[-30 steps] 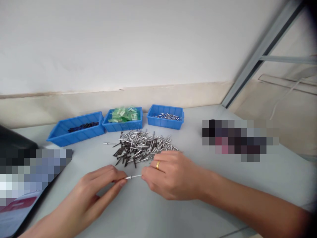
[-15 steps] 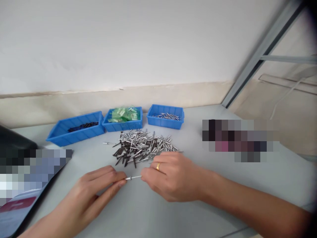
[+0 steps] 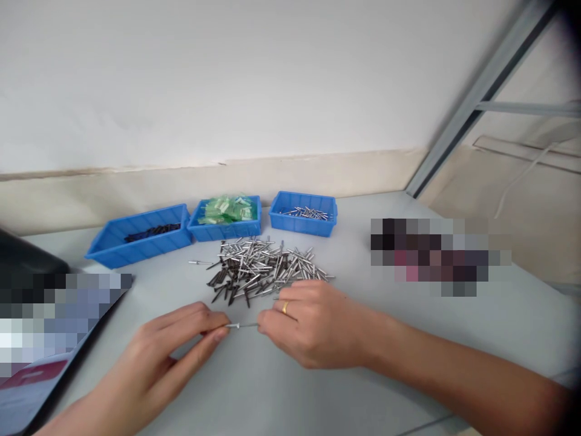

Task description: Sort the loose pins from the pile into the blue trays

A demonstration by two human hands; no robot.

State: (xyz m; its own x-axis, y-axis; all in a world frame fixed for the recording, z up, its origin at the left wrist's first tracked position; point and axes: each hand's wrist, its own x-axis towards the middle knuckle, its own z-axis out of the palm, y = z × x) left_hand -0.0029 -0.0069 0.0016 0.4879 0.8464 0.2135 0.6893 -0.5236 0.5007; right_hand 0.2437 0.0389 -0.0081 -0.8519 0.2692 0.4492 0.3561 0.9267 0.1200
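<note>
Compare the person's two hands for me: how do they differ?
The right hand wears a gold ring; the left hand shows none. The left hand pinches the thicker end of the silver rivet, while the right hand grips its thin stem. The right hand's fingers curl inward; the left hand's reach straighter. Both hold the same rivet.

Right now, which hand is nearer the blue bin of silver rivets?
Right. The right hand is almost straight in front of the blue bin, apart from it; the left hand is farther away, in front and well to the left of it.
</note>
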